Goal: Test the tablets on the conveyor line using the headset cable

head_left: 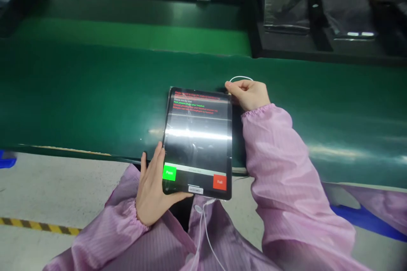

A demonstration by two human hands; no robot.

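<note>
A black tablet in clear film rests partly over the table edge, its screen showing red and green text lines, a green "Pass" button and a red "Fail" button. My left hand grips it at the lower left corner, thumb along the bottom edge and fingers against the left side. At the top right corner, my right hand is closed in a pinch on the end of a white earphone cable, which loops above the fingers. The plug itself is hidden by the fingertips. More white cord hangs down my pink smock.
The green tabletop runs across the view, with a dark-edged green strip behind it. Two film-wrapped flat devices lie in a black tray at the back right. Yellow-and-black tape marks the floor at left.
</note>
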